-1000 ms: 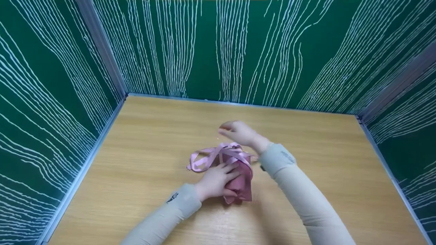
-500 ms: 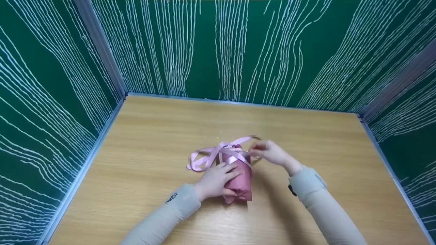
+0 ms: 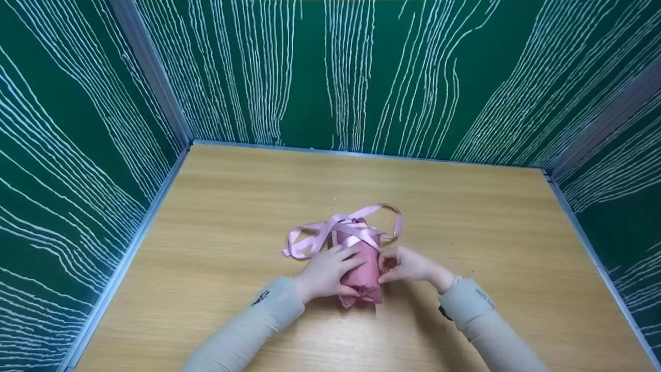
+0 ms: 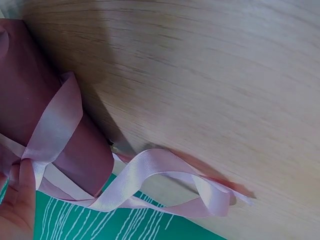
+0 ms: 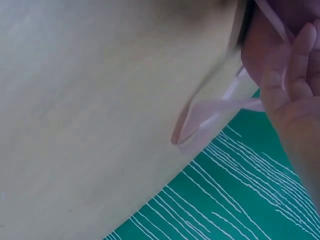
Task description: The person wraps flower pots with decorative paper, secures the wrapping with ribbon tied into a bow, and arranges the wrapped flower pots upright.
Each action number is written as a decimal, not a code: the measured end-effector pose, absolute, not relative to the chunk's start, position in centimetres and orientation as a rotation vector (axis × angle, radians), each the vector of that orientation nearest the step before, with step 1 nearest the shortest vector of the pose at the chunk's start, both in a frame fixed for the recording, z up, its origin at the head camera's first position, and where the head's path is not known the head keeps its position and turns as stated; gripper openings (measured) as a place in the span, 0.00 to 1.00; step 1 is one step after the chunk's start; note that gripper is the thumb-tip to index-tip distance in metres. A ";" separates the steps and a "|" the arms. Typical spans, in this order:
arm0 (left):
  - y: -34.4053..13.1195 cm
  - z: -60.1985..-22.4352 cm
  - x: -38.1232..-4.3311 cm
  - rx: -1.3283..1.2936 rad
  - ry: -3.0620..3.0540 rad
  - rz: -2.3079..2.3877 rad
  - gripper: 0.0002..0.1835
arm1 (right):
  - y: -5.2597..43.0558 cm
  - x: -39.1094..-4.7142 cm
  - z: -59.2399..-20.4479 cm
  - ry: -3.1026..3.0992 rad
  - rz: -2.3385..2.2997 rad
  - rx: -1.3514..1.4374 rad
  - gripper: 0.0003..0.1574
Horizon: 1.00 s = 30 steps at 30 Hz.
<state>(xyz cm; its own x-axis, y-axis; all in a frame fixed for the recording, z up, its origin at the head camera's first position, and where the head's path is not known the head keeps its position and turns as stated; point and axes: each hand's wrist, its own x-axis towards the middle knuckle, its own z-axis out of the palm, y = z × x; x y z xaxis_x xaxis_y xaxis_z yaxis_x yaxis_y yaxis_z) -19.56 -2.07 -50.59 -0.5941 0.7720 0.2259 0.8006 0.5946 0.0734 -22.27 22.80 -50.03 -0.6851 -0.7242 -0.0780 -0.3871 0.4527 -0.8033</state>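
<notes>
A roughly cylindrical package (image 3: 366,266) in dusky pink wrapping paper lies on the table, its near end crumpled and folded. Pale pink satin ribbon (image 3: 353,240) crosses its far part, with loose loops spreading left and right. From the left, my left hand (image 3: 324,275) holds the package, fingers over its top and thumb by the near end. On the other side, my right hand (image 3: 409,266) grips the package with bent fingers and thumb. The left wrist view shows the ribbon (image 4: 55,122) wound around the paper, with fingertips (image 4: 22,185) touching it.
The wooden table (image 3: 248,181) is enclosed by green walls (image 3: 310,72) with white wavy lines. Metal edging (image 3: 139,232) runs along the table's sides. Tiny light specks lie beyond the package. A ribbon loop (image 5: 200,120) shows beside the package in the right wrist view.
My right hand has come down from above the package's far end, past the ribbon, to its right side. A ribbon loop now lies at the right. The left hand stays put.
</notes>
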 end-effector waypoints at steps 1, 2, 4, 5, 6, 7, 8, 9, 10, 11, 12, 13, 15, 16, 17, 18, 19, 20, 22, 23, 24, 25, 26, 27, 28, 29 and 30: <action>-2.1 -50.6 -19.6 -1.318 -2.654 -0.253 0.39 | 22.8 -22.2 -50.1 2.309 -1.115 -0.926 0.13; -2.1 -50.6 -19.6 -1.319 -2.657 -0.253 0.39 | 22.7 -22.1 -50.2 2.319 -1.119 -0.913 0.13; -2.0 -50.6 -19.6 -1.315 -2.667 -0.253 0.40 | 22.7 -22.0 -50.4 2.334 -1.125 -0.898 0.13; -2.0 -50.7 -19.6 -1.312 -2.670 -0.253 0.40 | 22.7 -21.9 -50.5 2.335 -1.132 -0.893 0.13; -2.0 -50.7 -19.6 -1.308 -2.672 -0.252 0.40 | 22.7 -21.9 -50.6 2.336 -1.140 -0.889 0.13; -2.0 -50.7 -19.6 -1.306 -2.671 -0.250 0.40 | 22.7 -21.9 -50.7 2.337 -1.148 -0.886 0.13; -2.0 -50.7 -19.7 -1.305 -2.673 -0.249 0.40 | 22.7 -21.8 -50.7 2.332 -1.160 -0.882 0.13; -2.0 -50.7 -19.7 -1.304 -2.674 -0.247 0.40 | 22.7 -21.8 -50.8 2.327 -1.172 -0.877 0.13; -2.0 -50.7 -19.7 -1.307 -2.671 -0.245 0.40 | 22.7 -21.7 -50.9 2.320 -1.185 -0.874 0.14; -2.0 -50.6 -19.7 -1.311 -2.670 -0.241 0.40 | 22.7 -21.7 -51.0 2.312 -1.195 -0.870 0.14; -2.0 -50.6 -19.7 -1.318 -2.668 -0.237 0.40 | 22.7 -21.6 -51.1 2.307 -1.205 -0.865 0.14; -2.0 -50.5 -19.7 -1.325 -2.668 -0.235 0.40 | 22.7 -21.5 -51.2 2.298 -1.216 -0.861 0.14; -1.9 -50.4 -19.7 -1.335 -2.672 -0.235 0.40 | 22.8 -21.4 -51.5 2.286 -1.232 -0.848 0.14; -2.0 -50.4 -19.7 -1.337 -2.674 -0.235 0.40 | 22.8 -21.4 -51.6 2.283 -1.239 -0.846 0.14; -2.0 -50.4 -19.7 -1.337 -2.676 -0.234 0.41 | 22.8 -21.3 -51.7 2.282 -1.242 -0.839 0.13; -2.0 -50.3 -19.7 -1.335 -2.677 -0.235 0.41 | 22.8 -21.3 -51.7 2.280 -1.246 -0.833 0.13; -2.0 -50.3 -19.7 -1.334 -2.674 -0.238 0.41 | 22.8 -21.3 -51.7 2.277 -1.249 -0.829 0.13; -2.0 -50.3 -19.7 -1.333 -2.668 -0.243 0.40 | 22.9 -21.3 -51.7 2.273 -1.250 -0.825 0.13; -2.0 -50.4 -19.7 -1.336 -2.650 -0.242 0.40 | 23.1 -21.3 -51.6 2.258 -1.254 -0.827 0.13; -2.0 -50.4 -19.7 -1.338 -2.642 -0.242 0.40 | 23.2 -21.4 -51.5 2.249 -1.253 -0.825 0.13; -2.0 -50.5 -19.7 -1.341 -2.635 -0.242 0.40 | 23.4 -21.4 -51.4 2.239 -1.258 -0.820 0.12; -2.0 -50.5 -19.7 -1.343 -2.630 -0.241 0.39 | 23.7 -21.5 -51.3 2.234 -1.258 -0.808 0.11; -2.0 -50.5 -19.7 -1.344 -2.631 -0.235 0.39 | 23.9 -21.7 -51.1 2.234 -1.256 -0.786 0.10; -2.0 -50.6 -19.7 -1.344 -2.632 -0.225 0.39 | 24.2 -21.8 -51.0 2.231 -1.262 -0.759 0.10; -2.0 -50.6 -19.7 -1.342 -2.638 -0.220 0.39 | 24.4 -22.0 -50.8 2.233 -1.272 -0.725 0.11; -2.0 -50.6 -19.7 -1.342 -2.646 -0.221 0.40 | 24.7 -22.3 -50.6 2.243 -1.278 -0.674 0.12; -2.0 -50.6 -19.7 -1.341 -2.653 -0.221 0.40 | 24.9 -22.6 -50.4 2.265 -1.283 -0.627 0.14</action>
